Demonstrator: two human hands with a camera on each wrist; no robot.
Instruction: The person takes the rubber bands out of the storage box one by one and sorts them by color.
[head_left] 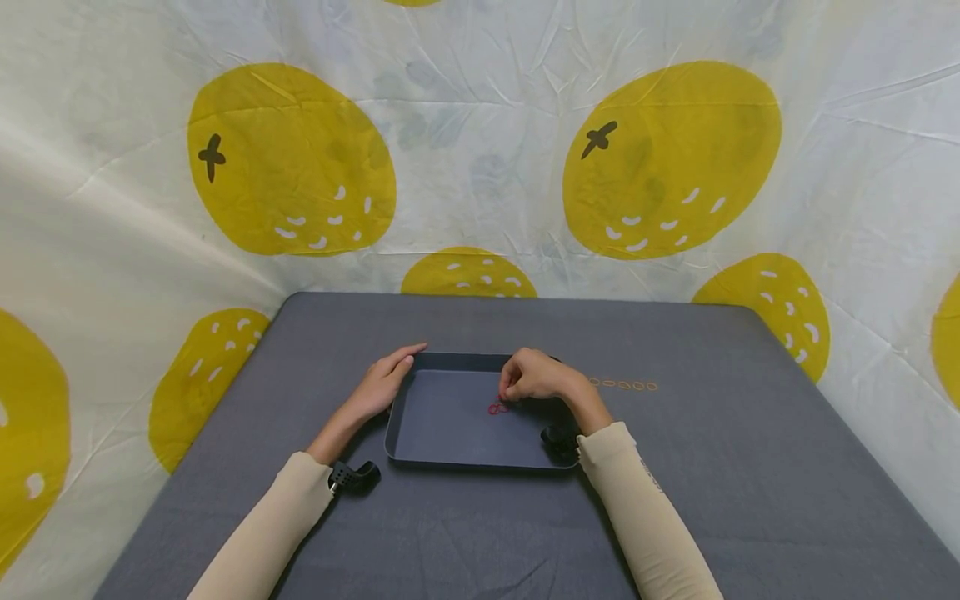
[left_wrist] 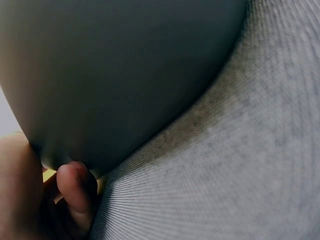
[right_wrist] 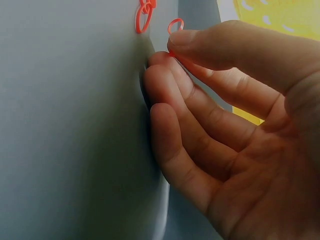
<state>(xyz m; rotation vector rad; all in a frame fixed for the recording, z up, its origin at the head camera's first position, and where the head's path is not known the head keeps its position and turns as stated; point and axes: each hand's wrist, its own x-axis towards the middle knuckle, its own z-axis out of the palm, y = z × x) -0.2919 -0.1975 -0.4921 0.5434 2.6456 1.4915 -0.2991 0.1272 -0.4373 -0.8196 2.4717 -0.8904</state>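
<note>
A shallow dark grey tray point(head_left: 450, 433) lies on the table. My left hand point(head_left: 378, 387) rests against its far left corner, index finger stretched along the back rim; in the left wrist view a fingertip point(left_wrist: 72, 187) shows close beside the dark outer wall. Over the tray's right half, my right hand point(head_left: 531, 373) pinches a small red rubber band point(right_wrist: 175, 25) between thumb and index finger. The other fingers curl loosely close to the tray's floor. More red bands point(right_wrist: 144, 19) lie together on the tray just past the fingertips.
Several small orange bands point(head_left: 624, 385) form a row on the grey table point(head_left: 712, 467), right of the tray and partly hidden by the right wrist. A white cloth point(head_left: 480, 167) printed with yellow fruit hangs behind and at the sides.
</note>
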